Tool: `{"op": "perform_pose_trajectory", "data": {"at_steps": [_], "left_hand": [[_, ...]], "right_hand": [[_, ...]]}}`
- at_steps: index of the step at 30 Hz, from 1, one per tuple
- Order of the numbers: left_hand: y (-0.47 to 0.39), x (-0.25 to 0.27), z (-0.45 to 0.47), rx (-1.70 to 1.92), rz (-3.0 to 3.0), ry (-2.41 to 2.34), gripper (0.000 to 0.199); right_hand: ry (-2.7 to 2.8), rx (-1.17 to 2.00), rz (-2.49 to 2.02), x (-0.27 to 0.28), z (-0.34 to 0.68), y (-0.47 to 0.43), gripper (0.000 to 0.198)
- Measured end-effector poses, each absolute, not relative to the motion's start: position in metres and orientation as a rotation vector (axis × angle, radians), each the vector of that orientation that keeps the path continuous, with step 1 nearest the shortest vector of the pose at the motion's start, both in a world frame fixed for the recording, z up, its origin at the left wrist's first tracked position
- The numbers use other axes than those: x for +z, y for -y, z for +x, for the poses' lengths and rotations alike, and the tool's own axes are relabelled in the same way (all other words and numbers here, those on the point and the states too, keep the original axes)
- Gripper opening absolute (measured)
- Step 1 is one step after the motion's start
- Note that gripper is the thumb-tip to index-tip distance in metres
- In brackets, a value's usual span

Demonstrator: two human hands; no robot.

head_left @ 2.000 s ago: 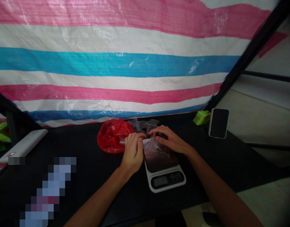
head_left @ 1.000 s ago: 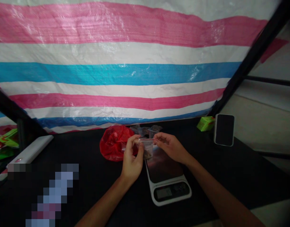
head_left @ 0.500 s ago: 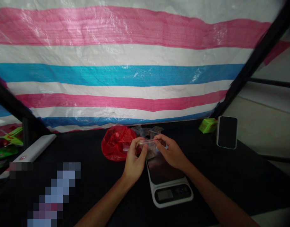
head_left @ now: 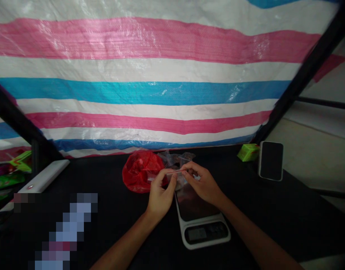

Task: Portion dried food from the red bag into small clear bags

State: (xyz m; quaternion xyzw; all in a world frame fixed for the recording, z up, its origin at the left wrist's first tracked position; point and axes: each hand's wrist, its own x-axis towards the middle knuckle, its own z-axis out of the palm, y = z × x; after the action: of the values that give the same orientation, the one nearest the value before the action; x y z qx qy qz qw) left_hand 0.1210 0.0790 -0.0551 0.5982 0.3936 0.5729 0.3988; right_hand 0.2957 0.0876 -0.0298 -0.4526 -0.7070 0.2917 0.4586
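Baggie [head_left: 175, 176], small clear zip type, is held in the air between both hands, just above the far end of the scale [head_left: 199, 213] platform and not resting on it. Left hand [head_left: 160, 195] pinches the left end of the top strip between thumb and fingers, closed tight on the plastic; right hand [head_left: 202, 182] pinches the right end the same way, fingers curled down over the edge. Two-point hold keeps the strip taut and level, which looks like what you want for working the zip seam; a one-hand hold would let it flop. Something dark sits in the lower part of the baggie, too blurred to identify. The scale lies square in front of the person, display [head_left: 204, 232] facing them, readout unreadable. Red bag [head_left: 140, 170] sits crumpled on the table [head_left: 104, 210] just left of the hands, touching or nearly touching the left fingers, can't tell which. More clear baggies [head_left: 175, 157] are piled right behind the hands, against the striped tarp [head_left: 149, 90], so all lie within short reach. Phone [head_left: 270, 160] stands upright at the far right, with a green box [head_left: 248, 152] just beside it, well apart from the hands. White slab [head_left: 44, 179] lies at far left, also out of the way.
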Motion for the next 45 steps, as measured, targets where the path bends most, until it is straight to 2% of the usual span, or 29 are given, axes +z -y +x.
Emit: {"op": "perform_pose_trajectory", "data": {"at_steps": [13,27,33,37,41,43,45], "left_hand": [[-0.076,-0.05,0.12,1.469,1.635,-0.977,0.017],[-0.074,-0.041,0.113,1.55,1.77,-0.914,0.012],[-0.076,-0.039,0.114,1.566,1.827,-0.888,0.009],[-0.083,-0.029,0.098,1.729,1.938,-1.16,0.026],[-0.101,-0.017,0.069,1.813,1.919,-1.716,0.025],[-0.109,-0.014,0.053,1.63,1.894,-2.094,0.023],[-0.114,-0.013,0.041,1.257,1.946,-2.406,0.032]], "right_hand": [[1.786,0.794,-0.994,-0.023,0.291,-0.082,0.011],[1.852,0.668,-0.906,-0.021,0.295,-0.081,0.007],[1.798,0.617,-0.948,-0.019,0.301,-0.085,0.013],[1.379,0.48,-1.124,-0.019,0.32,-0.1,0.024],[1.185,0.255,-1.24,-0.023,0.346,-0.118,0.034],[1.327,0.211,-1.328,-0.027,0.353,-0.121,0.036],[1.495,0.184,-1.382,-0.031,0.353,-0.12,0.038]]}}
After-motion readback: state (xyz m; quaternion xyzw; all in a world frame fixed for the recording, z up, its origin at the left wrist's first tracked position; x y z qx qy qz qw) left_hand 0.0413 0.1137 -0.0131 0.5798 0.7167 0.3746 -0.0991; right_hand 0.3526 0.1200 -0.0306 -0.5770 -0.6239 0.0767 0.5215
